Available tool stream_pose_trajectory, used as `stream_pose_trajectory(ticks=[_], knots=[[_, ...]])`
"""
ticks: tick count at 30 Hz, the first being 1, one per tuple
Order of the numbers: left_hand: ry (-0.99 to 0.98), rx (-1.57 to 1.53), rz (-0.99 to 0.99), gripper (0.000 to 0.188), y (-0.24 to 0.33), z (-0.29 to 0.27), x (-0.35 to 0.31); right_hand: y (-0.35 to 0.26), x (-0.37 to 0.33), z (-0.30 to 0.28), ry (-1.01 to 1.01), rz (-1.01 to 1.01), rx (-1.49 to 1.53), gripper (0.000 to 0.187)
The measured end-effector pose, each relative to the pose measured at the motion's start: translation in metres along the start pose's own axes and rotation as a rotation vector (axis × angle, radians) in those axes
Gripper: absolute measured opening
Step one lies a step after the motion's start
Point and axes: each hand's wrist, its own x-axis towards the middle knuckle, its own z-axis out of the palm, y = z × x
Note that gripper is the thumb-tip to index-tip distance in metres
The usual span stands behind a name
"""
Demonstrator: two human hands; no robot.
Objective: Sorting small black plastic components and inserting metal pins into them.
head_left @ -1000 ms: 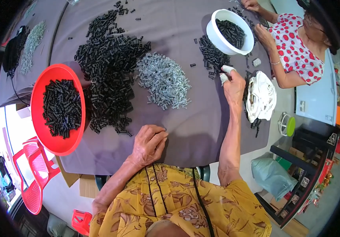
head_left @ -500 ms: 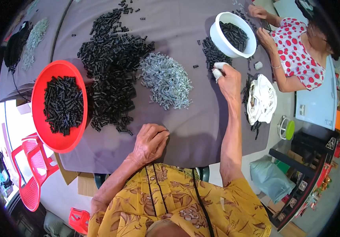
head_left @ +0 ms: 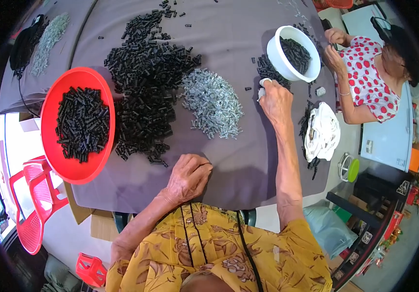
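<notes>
My left hand [head_left: 190, 177] rests on the grey-covered table near its front edge, fingers curled in; whatever it may hold is hidden. My right arm is stretched forward, and my right hand [head_left: 276, 102] is at the near edge of a small heap of black tubular pieces [head_left: 272, 70]. White wrapping [head_left: 264, 82] covers its fingertips, which are bent together; I cannot make out anything between them. Between my hands, farther off, lies a pile of clear, shiny small pieces [head_left: 213, 104]. A large heap of black pieces [head_left: 143, 82] spreads left of it.
A red basin [head_left: 109, 146] of black pieces stands at the left. A white bowl [head_left: 272, 51] of black pieces is beyond my right hand, a white cloth [head_left: 324, 134] to its right. Another person [head_left: 365, 73] works at the right. A pink chair [head_left: 34, 214] stands lower left.
The view has shifted a little. My right hand's fingers have drawn in at the small heap. My left hand keeps its curled pose. The other person's hands have come closer together.
</notes>
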Motion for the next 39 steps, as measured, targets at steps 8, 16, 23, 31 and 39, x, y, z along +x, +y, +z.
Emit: stream_pose_trajectory(ticks=[8,16,23,31,39], knots=[[-0.01,-0.017,-0.009,0.021,0.0,-0.003,-0.001,-0.004,-0.006,-0.006,-0.085,0.387,0.613,0.015],[0.015,-0.041,0.013,0.022,-0.003,0.001,-0.001,-0.012,0.019,0.008,-0.112,0.359,0.962,0.018],[0.028,-0.038,-0.005,0.018,-0.003,0.0,-0.005,-0.019,0.014,0.013,-0.128,0.367,1.075,0.017],[0.07,-0.417,-0.409,0.022,0.017,-0.018,0.011,-0.078,0.003,-0.056,-0.194,0.139,0.785,0.018],[0.307,-0.963,-0.69,0.02,0.008,-0.042,0.015,-0.15,-0.025,-0.081,-0.189,-0.608,0.646,0.016]])
